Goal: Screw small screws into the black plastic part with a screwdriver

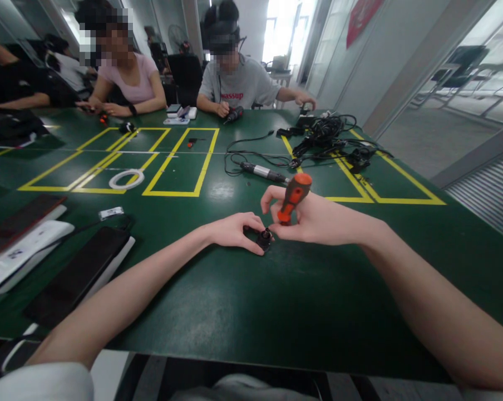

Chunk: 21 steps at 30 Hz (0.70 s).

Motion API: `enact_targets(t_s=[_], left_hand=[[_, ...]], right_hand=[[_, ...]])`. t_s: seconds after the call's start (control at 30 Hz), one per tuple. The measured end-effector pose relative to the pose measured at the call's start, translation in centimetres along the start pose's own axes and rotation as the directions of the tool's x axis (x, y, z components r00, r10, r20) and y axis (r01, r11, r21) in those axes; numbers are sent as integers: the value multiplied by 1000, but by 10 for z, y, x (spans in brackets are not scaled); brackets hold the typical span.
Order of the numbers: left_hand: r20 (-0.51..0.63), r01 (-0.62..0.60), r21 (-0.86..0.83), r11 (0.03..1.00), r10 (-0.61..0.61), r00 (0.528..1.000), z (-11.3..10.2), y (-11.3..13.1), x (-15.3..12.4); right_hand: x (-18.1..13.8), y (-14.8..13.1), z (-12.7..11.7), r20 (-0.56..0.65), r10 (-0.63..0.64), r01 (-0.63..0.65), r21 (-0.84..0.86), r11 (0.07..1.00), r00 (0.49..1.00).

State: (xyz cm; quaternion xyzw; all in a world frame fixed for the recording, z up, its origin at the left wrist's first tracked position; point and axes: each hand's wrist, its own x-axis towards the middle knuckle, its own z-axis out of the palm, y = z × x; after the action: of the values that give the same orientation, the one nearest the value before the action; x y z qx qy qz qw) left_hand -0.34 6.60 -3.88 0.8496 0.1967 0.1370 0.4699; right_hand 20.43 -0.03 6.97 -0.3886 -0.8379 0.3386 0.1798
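Observation:
My left hand pinches a small black cylindrical part against the green tabletop, thumb in front and fingers behind. What the part is I cannot make out. Just right of it, my right hand is closed around a screwdriver with an orange and dark grey handle. The handle leans with its butt end up and to the right, and its lower end points down toward the black part. Whether the screwdriver's tip touches the part is too small to tell.
Beyond my hands lies a corded electric screwdriver, near a tangle of black cables. A white ring rests on yellow tape markings. Power strips and a black slab are at left. Across the table, people sit; one holds a drill.

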Motion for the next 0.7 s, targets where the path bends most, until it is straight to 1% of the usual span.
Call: enact_targets(t_s=[0.17,0.3,0.53,0.7], left_hand=[[-13,5,-24,1000,-6,1000,1,-1,-1],[-16,14,-32,999,-14,1000,1,-3,0],[-13,6,-19,1000,-7,1000,1,-1,-1],[-14,5,-17,1000,-5,1000,1,-1,-1]], right_hand=[[0,5,2,8,-59,60,-29,998,998],[1,8,4,-1,-94,94,24,995,996],[-1,4,0,3,-33,33,22,999,999],[-1,7,1,15,-79,79,18,997,997]])
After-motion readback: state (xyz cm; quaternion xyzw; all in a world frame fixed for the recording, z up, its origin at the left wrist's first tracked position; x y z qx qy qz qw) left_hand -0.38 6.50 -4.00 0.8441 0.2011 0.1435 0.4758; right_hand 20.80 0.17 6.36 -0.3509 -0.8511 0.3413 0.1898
